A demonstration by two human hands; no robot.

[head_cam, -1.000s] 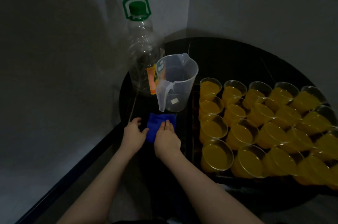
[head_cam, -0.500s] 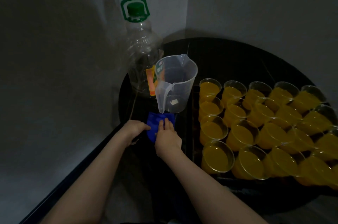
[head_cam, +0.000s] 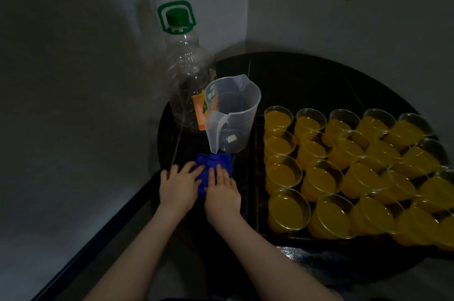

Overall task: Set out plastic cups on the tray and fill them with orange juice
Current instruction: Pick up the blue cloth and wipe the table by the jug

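Several clear plastic cups [head_cam: 283, 173] full of orange juice stand in rows on a dark tray [head_cam: 253, 178] at the right. A clear, empty measuring jug [head_cam: 232, 114] stands left of the tray. Behind it is a big, empty clear bottle [head_cam: 186, 79] with a green cap and handle. A blue cloth [head_cam: 213, 163] lies on the dark table just in front of the jug. My left hand [head_cam: 178, 184] and my right hand [head_cam: 222, 190] both press flat on the cloth, side by side, fingers straight.
The round black table [head_cam: 319, 79] sits in a corner between two grey walls. Its left edge runs along a dark rail [head_cam: 103, 234] beside my left arm. The light is dim.
My left hand has slid right onto the blue cloth and lies flat beside my right hand. My right hand stays on the cloth.
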